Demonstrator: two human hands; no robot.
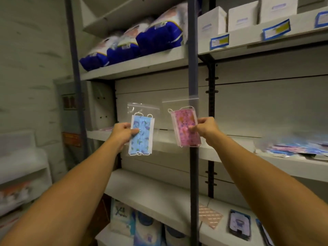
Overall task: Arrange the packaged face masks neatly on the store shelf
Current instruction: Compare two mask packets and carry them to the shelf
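Observation:
My left hand point(122, 134) pinches the left edge of a clear bag holding a blue patterned face mask point(142, 137), held upright in front of the middle shelf point(230, 155). To its right, my right hand point(205, 129) pinches a clear bag with a pink patterned face mask point(184, 128), also upright, in front of the dark upright post point(193, 68). A loose pile of packaged masks point(298, 148) lies on the middle shelf at the right, blurred.
Blue and white bulky packs point(142, 43) fill the upper left shelf. White boxes point(243, 16) stand on the upper right shelf. A lower shelf point(159, 194) carries flat packets point(239, 226) at the right; more packs point(147, 228) stand beneath. A white rack point(23, 167) is at the left.

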